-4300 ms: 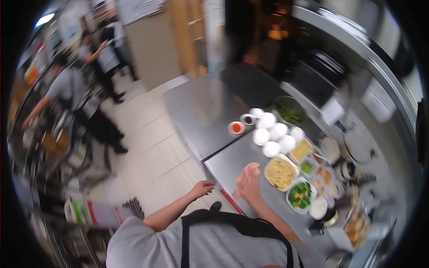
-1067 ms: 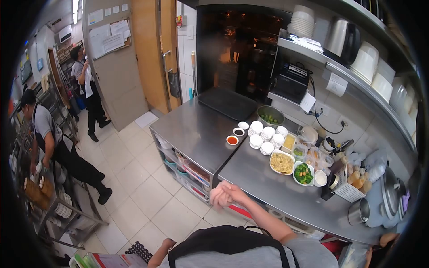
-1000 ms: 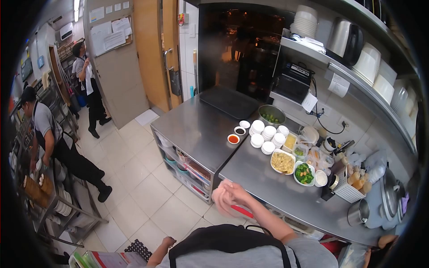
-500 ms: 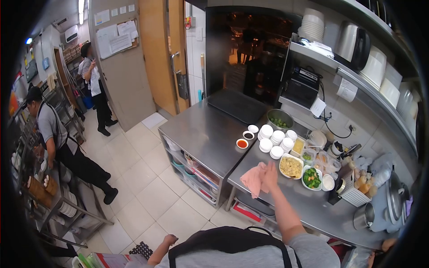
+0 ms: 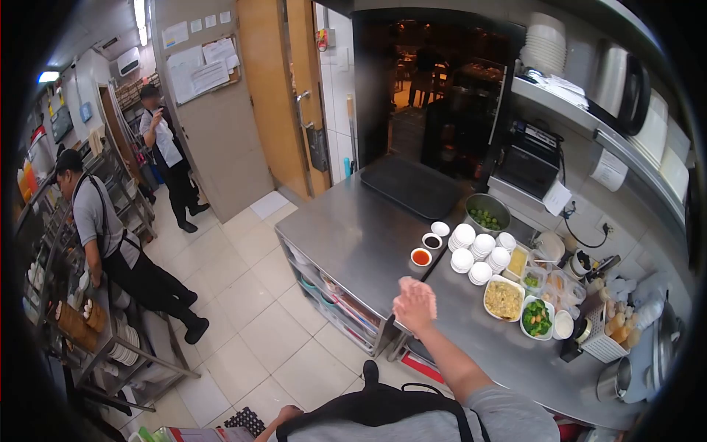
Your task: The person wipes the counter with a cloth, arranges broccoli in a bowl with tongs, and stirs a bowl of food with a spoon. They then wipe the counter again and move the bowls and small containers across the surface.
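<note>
My right hand (image 5: 414,315) presses a pink cloth (image 5: 425,289) at the front edge of the steel counter (image 5: 335,230), near where its two sections meet. The cloth is bunched under and around the fingers. Beyond it sit a dish of red sauce (image 5: 420,257), a dish of dark sauce (image 5: 432,241) and several stacks of white dishes (image 5: 482,245). To the right are a square bowl of yellowish food (image 5: 504,299) and a bowl of broccoli (image 5: 537,317). Low beside my apron is my left hand (image 5: 289,412), its fingers too small and partly hidden to make out.
A metal pot of greens (image 5: 487,214) and a black tray (image 5: 409,186) stand at the back. A white basket (image 5: 605,330) and a metal container (image 5: 613,379) are at the right. One co-worker (image 5: 110,236) leans over a left-hand rack; another person (image 5: 171,158) stands by the partition.
My right hand has moved left along the counter edge with the cloth, which is now bunched closer to the hand. My left hand is lower and nearer my body. The view has shifted.
</note>
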Demonstrator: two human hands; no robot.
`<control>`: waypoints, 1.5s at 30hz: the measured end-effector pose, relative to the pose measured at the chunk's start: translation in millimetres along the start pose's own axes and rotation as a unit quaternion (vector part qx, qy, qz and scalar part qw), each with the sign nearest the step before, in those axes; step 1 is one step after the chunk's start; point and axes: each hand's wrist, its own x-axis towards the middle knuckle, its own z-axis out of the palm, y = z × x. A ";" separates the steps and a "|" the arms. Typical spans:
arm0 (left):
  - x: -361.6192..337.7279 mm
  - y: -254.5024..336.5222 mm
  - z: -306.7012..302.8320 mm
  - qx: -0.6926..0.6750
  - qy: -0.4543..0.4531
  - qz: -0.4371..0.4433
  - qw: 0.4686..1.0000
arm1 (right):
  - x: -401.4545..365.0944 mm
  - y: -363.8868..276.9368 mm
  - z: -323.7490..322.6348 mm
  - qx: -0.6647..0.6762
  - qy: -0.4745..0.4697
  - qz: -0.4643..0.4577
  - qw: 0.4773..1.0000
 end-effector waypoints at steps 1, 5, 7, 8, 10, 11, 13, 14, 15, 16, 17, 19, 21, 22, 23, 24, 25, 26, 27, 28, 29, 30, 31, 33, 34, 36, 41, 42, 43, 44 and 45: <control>1.6 3.3 -1.9 -0.011 -0.002 0.010 1.000 | 8.2 -11.1 0.6 -0.005 -0.028 -0.080 0.996; -5.9 25.0 -38.5 0.000 -0.023 0.001 1.000 | 29.4 -39.0 27.2 -0.021 -0.005 -0.104 0.994; -14.3 43.1 -64.5 0.016 0.023 0.004 1.000 | 48.1 -55.3 20.0 -0.023 -0.042 -0.084 0.995; -3.7 42.8 -70.7 0.014 0.023 0.001 1.000 | 57.7 -57.3 23.8 -0.017 -0.014 -0.080 0.997; 10.5 40.4 -89.2 0.044 0.080 0.098 0.991 | 79.9 -56.8 32.4 -0.005 0.008 -0.081 0.997; 15.1 41.3 -96.7 0.004 0.068 0.069 0.995 | 97.7 -52.1 36.1 0.008 0.019 -0.087 0.996; 6.4 64.5 -119.0 -0.122 0.102 -0.016 0.987 | 126.5 -39.7 51.7 0.023 0.025 -0.084 0.996; 11.6 66.0 -120.2 -0.188 0.100 -0.037 0.976 | 145.4 -34.5 58.0 0.023 0.026 -0.078 0.996; 18.3 64.7 -120.5 -0.163 0.129 -0.019 0.978 | 162.8 -36.2 49.5 0.026 -0.012 -0.035 0.999; 14.8 72.3 -124.8 -0.191 0.128 -0.036 0.973 | 181.7 -27.9 60.8 0.031 0.025 -0.043 0.998; 7.0 75.9 -121.2 -0.187 0.123 -0.052 0.973 | 203.1 -25.4 63.2 0.037 0.019 -0.025 0.999; 3.1 84.5 -125.0 -0.233 0.124 -0.063 0.963 | 243.4 -22.8 73.3 0.005 0.018 0.009 1.000; -20.0 106.0 -131.9 -0.147 0.089 -0.085 0.981 | 285.2 -18.3 79.2 -0.006 0.005 0.044 0.999; -14.9 89.6 -126.9 -0.135 0.069 -0.034 0.988 | 304.1 -16.1 86.8 0.013 0.039 0.036 0.998; -2.1 46.0 -92.1 -0.124 0.045 0.018 0.991 | 318.0 -14.7 94.2 0.030 0.074 0.030 0.996; -6.9 42.2 -80.2 -0.022 0.090 0.096 0.991 | 327.5 -22.0 80.9 0.033 0.044 0.055 0.997; -10.5 31.1 -67.2 0.099 0.156 0.164 0.969 | 337.2 -34.0 65.3 0.035 0.016 0.077 0.996; -9.8 21.0 -54.5 0.209 0.233 0.214 0.925 | 350.8 -38.4 76.0 0.038 0.010 0.088 0.995; -26.7 13.9 -40.8 -0.006 0.082 0.049 0.995 | 364.8 -41.3 89.2 0.030 0.056 0.055 0.996; -22.1 11.3 -37.2 -0.021 0.059 0.015 0.998 | 370.9 -47.5 99.4 0.021 0.101 0.022 0.994; -19.0 9.2 -37.6 -0.026 0.049 0.007 0.998 | 365.8 -62.0 82.6 0.053 0.117 0.010 0.992; -14.6 8.4 -40.3 -0.024 0.041 0.008 0.999 | 358.5 -78.6 61.3 0.082 0.134 -0.001 0.988; -6.0 6.9 -44.5 -0.018 0.037 0.018 0.999 | 352.9 -87.7 63.5 0.083 0.143 -0.067 0.984; 11.9 10.5 -56.0 0.004 0.034 0.062 0.997 | 335.5 -108.5 86.5 0.075 0.149 -0.126 0.978; 19.8 14.5 -62.8 0.016 0.036 0.096 0.995 | 324.6 -121.8 123.6 0.421 0.026 -0.167 0.891; 39.7 19.4 -78.8 0.050 0.052 0.162 0.984 | 278.7 -144.6 116.9 0.618 -0.161 -0.152 0.755; 50.3 122.8 -168.6 -0.142 0.028 -0.027 0.989 | 179.5 -111.8 66.5 0.210 0.122 -0.334 0.911; 63.9 118.4 -172.6 -0.135 0.024 -0.017 0.990 | 181.8 -101.4 50.0 0.202 0.127 -0.326 0.915; 80.4 114.3 -177.8 -0.180 0.016 -0.012 0.984 | 192.8 -88.4 29.4 0.147 0.104 -0.261 0.948; 94.7 108.8 -182.2 -0.224 0.008 -0.008 0.975 | 204.9 -74.3 11.0 0.092 0.080 -0.193 0.973; 104.4 106.7 -188.8 -0.219 0.005 0.000 0.976 | 219.9 -57.5 -5.6 0.074 0.003 -0.127 0.989</control>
